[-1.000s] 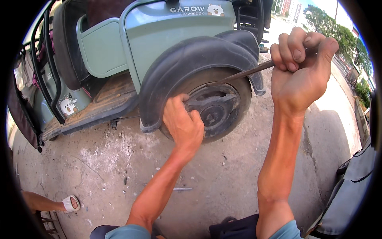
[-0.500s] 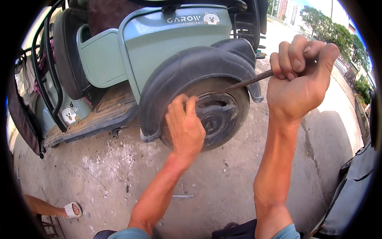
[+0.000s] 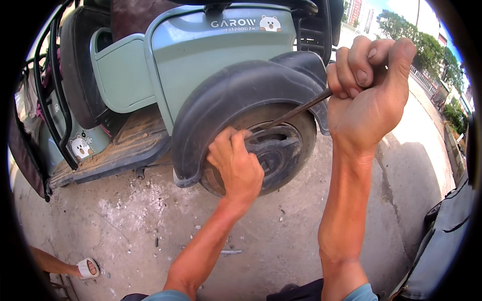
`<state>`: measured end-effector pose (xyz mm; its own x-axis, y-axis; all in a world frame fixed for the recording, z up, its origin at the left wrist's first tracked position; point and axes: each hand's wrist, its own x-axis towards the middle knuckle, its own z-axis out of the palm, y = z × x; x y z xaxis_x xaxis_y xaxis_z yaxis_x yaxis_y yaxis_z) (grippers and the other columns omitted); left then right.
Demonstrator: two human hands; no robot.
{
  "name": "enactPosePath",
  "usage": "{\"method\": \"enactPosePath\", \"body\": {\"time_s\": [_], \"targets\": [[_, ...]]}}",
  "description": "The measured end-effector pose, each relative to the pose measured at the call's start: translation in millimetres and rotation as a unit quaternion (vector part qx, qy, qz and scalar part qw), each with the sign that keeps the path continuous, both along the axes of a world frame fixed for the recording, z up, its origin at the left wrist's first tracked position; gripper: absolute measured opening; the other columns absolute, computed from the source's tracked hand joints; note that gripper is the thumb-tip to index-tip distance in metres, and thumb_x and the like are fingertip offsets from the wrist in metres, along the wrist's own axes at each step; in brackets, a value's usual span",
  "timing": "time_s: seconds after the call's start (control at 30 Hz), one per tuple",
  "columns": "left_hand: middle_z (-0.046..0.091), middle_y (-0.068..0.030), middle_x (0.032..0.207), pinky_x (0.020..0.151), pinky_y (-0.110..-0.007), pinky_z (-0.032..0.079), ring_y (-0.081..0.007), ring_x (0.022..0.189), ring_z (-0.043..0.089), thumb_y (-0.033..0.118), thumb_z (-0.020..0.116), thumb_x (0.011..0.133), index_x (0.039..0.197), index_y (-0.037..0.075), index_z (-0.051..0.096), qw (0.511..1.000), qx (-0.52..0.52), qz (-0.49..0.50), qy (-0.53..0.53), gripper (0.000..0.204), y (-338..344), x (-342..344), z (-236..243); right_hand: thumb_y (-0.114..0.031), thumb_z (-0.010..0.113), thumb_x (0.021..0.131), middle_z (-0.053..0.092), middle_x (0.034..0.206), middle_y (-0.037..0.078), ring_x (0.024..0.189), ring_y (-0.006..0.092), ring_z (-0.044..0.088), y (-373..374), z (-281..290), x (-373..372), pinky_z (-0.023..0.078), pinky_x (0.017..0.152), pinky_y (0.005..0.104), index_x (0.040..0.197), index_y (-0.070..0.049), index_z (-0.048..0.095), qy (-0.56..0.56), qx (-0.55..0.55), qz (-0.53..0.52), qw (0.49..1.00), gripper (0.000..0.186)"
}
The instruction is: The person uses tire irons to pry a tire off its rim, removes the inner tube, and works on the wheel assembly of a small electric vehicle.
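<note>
My right hand (image 3: 366, 95) is closed around a dark metal pry bar (image 3: 303, 106), raised at the right. The bar slants down to the left, its far end at the upper rim edge of the wheel (image 3: 268, 158). At the rim's left edge is my left hand (image 3: 236, 165), its fingers bent and pressed together near the tyre (image 3: 304, 168); what they grip, if anything, is hidden. A black mudguard (image 3: 226, 90) arches over the tyre of the pale green three-wheeled vehicle (image 3: 221, 45).
A dusty footboard (image 3: 125, 140) and a dark seat (image 3: 83, 65) lie to the left. A thin metal rod (image 3: 231, 251) is on the concrete ground (image 3: 281, 241). Another person's sandalled foot (image 3: 89, 268) shows at lower left. A grey covered object (image 3: 442, 251) stands at right.
My right hand has moved a little left and up with the pry bar. My left hand remains at the rim, with its fingers still bent. The whole view has shifted slightly.
</note>
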<state>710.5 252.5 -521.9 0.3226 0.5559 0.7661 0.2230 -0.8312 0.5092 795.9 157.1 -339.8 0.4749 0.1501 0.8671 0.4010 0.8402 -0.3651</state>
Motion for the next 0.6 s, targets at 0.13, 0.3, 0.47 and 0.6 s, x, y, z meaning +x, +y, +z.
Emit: {"method": "enactPosePath", "body": {"time_s": [0.13,0.3,0.47,0.6], "targets": [[0.045,-0.0152,0.127,0.101,-0.049,0.030,-0.0363,0.119,0.041,-0.005,0.056,0.074,0.118,0.004,0.060,1.000,-0.013,-0.002,-0.004,0.046,-0.8,-0.2,1.8,-0.050,0.047,0.108,0.033,0.063,-0.003,0.051,0.0070,0.027,32.4,15.3,-5.6,0.020,0.046,0.0254,0.078,-0.012,0.043,-0.007,-0.068,-0.020,0.997,0.048],[0.046,-0.0153,0.127,0.100,-0.049,0.030,-0.0354,0.119,0.041,-0.005,0.056,0.074,0.119,0.004,0.060,1.000,-0.012,0.003,-0.010,0.047,0.9,1.9,-4.4,-0.046,0.050,0.108,0.036,0.059,-0.003,0.048,0.0066,0.030,60.0,-5.2,-12.7,0.023,0.043,0.0250,0.072,-0.012,0.041,-0.021,-0.076,-0.046,0.996,0.051],[0.047,-0.0159,0.126,0.100,-0.049,0.030,-0.0351,0.119,0.041,-0.003,0.055,0.075,0.120,0.004,0.059,1.000,-0.010,0.006,-0.008,0.046,-0.8,1.3,-9.8,-0.037,0.055,0.107,0.041,0.059,-0.004,0.049,0.0048,0.033,50.5,-4.1,-32.1,0.026,0.043,0.0243,0.075,-0.007,0.053,-0.006,-0.061,-0.049,0.997,0.044],[0.048,-0.0166,0.126,0.099,-0.049,0.030,-0.0352,0.119,0.042,-0.001,0.054,0.076,0.121,0.004,0.059,1.000,-0.001,0.010,-0.008,0.046,3.0,-1.2,-12.8,-0.030,0.057,0.107,0.046,0.061,-0.006,0.052,0.0030,0.037,61.7,6.1,-50.5,0.028,0.046,0.0237,0.078,-0.004,0.057,0.025,-0.074,-0.069,0.995,0.039]]}}
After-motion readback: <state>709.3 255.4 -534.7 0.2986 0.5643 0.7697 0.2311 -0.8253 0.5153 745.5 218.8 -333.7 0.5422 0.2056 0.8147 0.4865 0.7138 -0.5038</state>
